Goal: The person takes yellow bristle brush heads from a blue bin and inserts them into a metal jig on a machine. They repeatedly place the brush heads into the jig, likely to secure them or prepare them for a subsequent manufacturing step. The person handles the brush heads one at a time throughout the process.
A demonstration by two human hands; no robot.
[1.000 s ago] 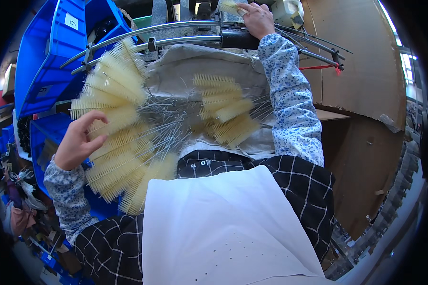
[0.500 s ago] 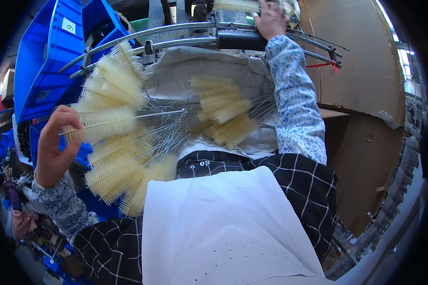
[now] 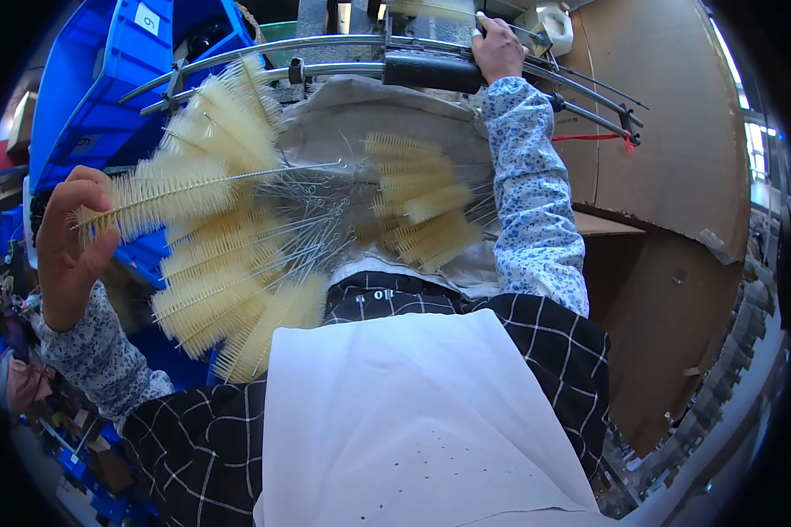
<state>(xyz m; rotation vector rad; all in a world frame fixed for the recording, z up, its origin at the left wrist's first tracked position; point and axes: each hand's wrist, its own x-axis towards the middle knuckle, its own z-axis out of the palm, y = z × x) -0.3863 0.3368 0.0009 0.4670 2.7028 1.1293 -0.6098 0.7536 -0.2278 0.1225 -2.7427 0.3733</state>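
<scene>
At the far left, my left hand (image 3: pixel 75 237) pinches the bristled tip of a cream bottle brush (image 3: pixel 176 195). Its twisted wire handle points right, ending in a small loop. That brush lies over a fanned pile of similar brushes (image 3: pixel 220 290), wire handles toward the middle. My right hand (image 3: pixel 499 51) is up at the machine, fingers curled beside the end of another pale brush (image 3: pixel 435 9) at the top edge. What those fingers grip is hidden. A second, smaller pile of brushes (image 3: pixel 422 206) rests on the grey cloth (image 3: pixel 325 132) before me.
Curved metal rails (image 3: pixel 343 68) with a black sleeve (image 3: pixel 431 74) cross in front of the machine. Blue bins (image 3: pixel 88 97) stand at the left. A large cardboard sheet (image 3: pixel 668 114) walls off the right side, with a red ribbon (image 3: pixel 628 145) tied to a rail end.
My left hand has moved left and slightly up, drawing the brush with it and tilting it. My right hand has come slightly down, its fingers more curled.
</scene>
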